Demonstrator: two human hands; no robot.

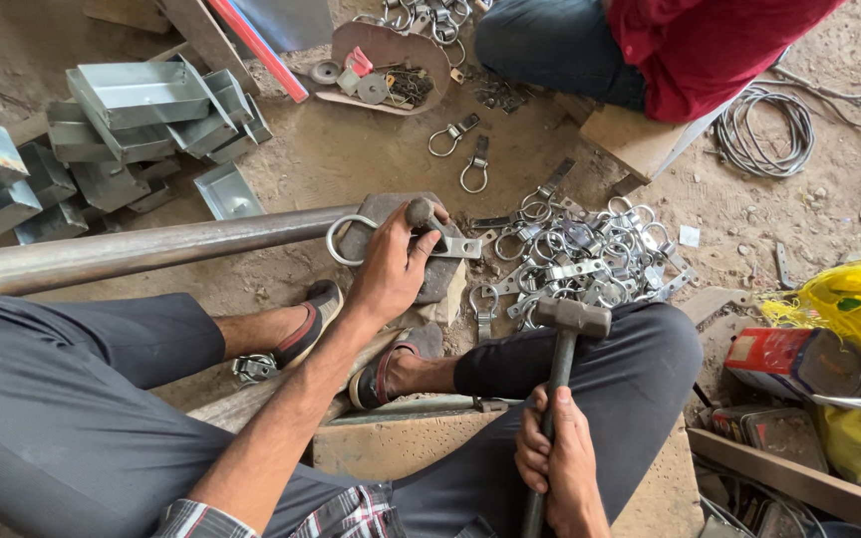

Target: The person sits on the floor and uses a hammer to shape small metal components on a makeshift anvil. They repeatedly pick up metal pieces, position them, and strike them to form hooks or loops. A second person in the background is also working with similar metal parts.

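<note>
Our left hand [391,267] grips a punch [421,213] upright on a ring bracket [401,244]; right hand [555,458] fingers clench the hammer [562,344] handle above the dirt floor [351,159].

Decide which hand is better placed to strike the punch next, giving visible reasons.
Probably the right hand: it grips the hammer handle, head raised near the punch. The left hand is occupied steadying that punch on the ring bracket.
</note>
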